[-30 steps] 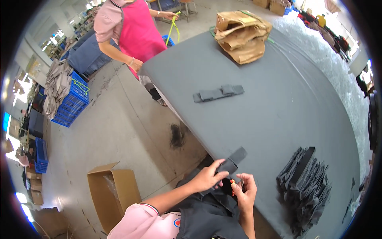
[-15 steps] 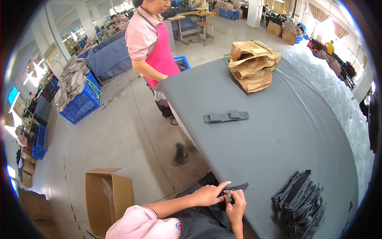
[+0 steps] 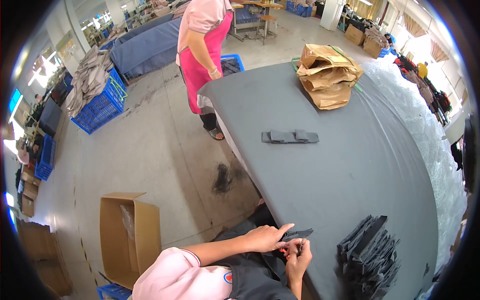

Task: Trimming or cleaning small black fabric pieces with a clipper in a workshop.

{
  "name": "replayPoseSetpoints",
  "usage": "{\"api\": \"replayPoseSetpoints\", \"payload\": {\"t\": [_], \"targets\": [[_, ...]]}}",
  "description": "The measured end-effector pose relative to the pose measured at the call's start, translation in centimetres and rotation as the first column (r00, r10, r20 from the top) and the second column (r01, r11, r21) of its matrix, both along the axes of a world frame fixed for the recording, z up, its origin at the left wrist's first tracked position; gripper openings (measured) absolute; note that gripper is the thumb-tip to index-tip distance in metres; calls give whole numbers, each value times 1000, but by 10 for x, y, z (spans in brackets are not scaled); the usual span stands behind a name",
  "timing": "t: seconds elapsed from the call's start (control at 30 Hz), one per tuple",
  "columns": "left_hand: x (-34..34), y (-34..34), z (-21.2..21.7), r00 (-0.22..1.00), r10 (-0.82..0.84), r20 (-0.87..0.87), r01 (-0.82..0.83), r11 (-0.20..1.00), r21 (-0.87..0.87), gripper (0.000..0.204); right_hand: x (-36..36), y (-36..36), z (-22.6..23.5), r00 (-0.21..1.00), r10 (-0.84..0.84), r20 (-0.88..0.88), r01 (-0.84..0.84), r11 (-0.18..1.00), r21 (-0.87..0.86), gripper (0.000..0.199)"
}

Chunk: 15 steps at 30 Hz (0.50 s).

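At the table's near left edge, my left hand (image 3: 262, 238) is closed on a dark grey fabric strip (image 3: 302, 233), one finger stretched along it. The strip's free end points right over the grey-covered table (image 3: 345, 175). Close against it, my right hand (image 3: 299, 257) grips a small tool with dark and red-orange parts (image 3: 284, 249), which looks like thread snips; the fingers cover most of it. To the right lies a heaped pile of dark grey fabric strips (image 3: 370, 255). A few folded grey strips (image 3: 290, 137) lie further up the table.
A crumpled brown paper bag (image 3: 330, 75) stands at the table's far end. Beyond the far left corner is a person in a pink apron (image 3: 205, 60). An open cardboard box (image 3: 150, 235) sits on the floor at left, with blue crates (image 3: 102, 107) behind. White plastic-wrapped goods (image 3: 415, 115) line the right side.
My view has shifted slightly. The person in the apron has moved right along the far edge. In my right hand the tool has turned, and its red-orange part now shows.
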State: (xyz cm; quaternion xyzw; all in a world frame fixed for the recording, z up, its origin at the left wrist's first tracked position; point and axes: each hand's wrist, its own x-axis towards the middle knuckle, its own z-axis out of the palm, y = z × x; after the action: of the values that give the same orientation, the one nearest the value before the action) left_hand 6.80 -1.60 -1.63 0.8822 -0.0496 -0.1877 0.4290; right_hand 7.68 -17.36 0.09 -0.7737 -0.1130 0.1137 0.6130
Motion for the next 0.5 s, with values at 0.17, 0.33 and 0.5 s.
{"api": "replayPoseSetpoints", "payload": {"t": [0.17,0.33,0.5], "targets": [[-2,3,5,998,47,-30,-48,998,-27,68,6,8,3,999,-37,18,37,999,-26,8],[-2,13,6,994,81,-78,-87,993,-74,67,2,17,6,993,23,-113,-19,999,35,10],[10,25,8,959,273,-74,-282,900,-333,60,7,14,19,990,-9,-138,25,994,111,12]]}}
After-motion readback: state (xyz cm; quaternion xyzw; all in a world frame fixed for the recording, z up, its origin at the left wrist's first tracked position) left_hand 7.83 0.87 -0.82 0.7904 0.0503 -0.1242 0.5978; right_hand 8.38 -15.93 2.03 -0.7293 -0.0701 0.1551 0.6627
